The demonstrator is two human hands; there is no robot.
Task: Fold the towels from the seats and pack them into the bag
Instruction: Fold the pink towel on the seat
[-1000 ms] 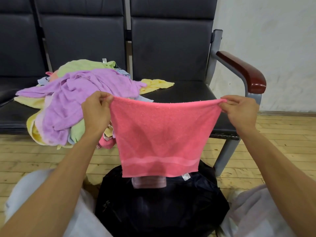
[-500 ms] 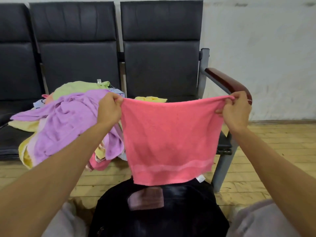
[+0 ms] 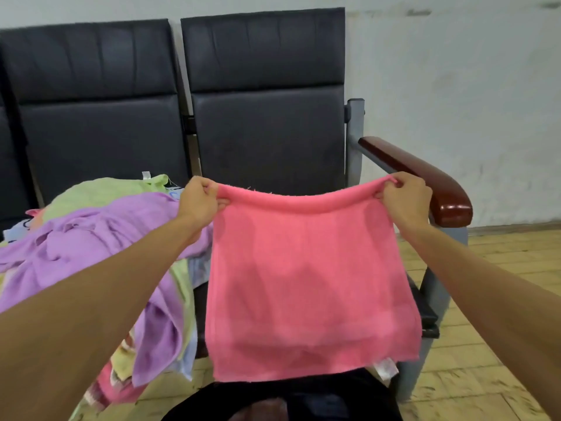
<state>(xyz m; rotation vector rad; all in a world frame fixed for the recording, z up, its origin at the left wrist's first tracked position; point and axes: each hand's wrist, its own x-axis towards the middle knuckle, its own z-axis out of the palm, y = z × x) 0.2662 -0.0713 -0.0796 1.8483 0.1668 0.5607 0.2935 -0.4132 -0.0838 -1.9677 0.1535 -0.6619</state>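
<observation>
your left hand [image 3: 198, 199] and right hand [image 3: 405, 198] each pinch a top corner of the pink towel [image 3: 306, 287], hanging spread before the right seat [image 3: 267, 141], above the black bag [image 3: 318, 399]; towel pile [image 3: 91, 238] lies left.

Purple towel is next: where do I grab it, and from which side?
The purple towel lies crumpled atop the pile; one flap hangs down at the front. Probably pinch that flap from the front, since it dangles free. Both the left hand and the right hand now pinch the pink towel.
</observation>
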